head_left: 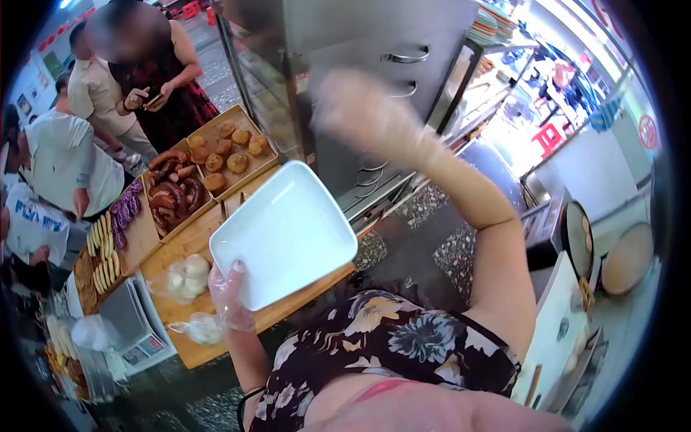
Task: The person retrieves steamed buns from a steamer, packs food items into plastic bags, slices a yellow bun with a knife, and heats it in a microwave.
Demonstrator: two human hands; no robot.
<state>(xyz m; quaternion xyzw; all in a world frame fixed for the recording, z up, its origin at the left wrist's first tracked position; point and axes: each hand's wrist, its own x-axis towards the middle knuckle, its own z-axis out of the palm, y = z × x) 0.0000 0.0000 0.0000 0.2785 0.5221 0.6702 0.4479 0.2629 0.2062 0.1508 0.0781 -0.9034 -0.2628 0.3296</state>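
Gripping a white rectangular tray [291,223] by its near-left edge, a clear-gloved left hand [232,297] holds it at a slant over a wooden worktop [205,353], thumb pressed over the rim onto the inner face. The remaining fingers are largely hidden, probably spread beneath to bear the weight, a one-handed hold that leaves the right hand [368,111] free. That hand is raised before a steel cabinet [338,36], too blurred to tell whether its fingers are curled or spread, or hold anything.

Beside the left hand sit a knotted clear bag of white food [188,279] and a smaller bag [204,329], seemingly kept within easy reach. Dark sausages [171,198] and round golden pastries [237,163] lie in shallow boxes [247,175] on the far side, likely placed to face customers. Purple pieces [129,207] line up farther along, too small to identify. A digital scale [131,317] stands nearby, presumably handy for weighing. Across the counter, a person in dark patterned clothing [147,75] holds a phone [154,100].
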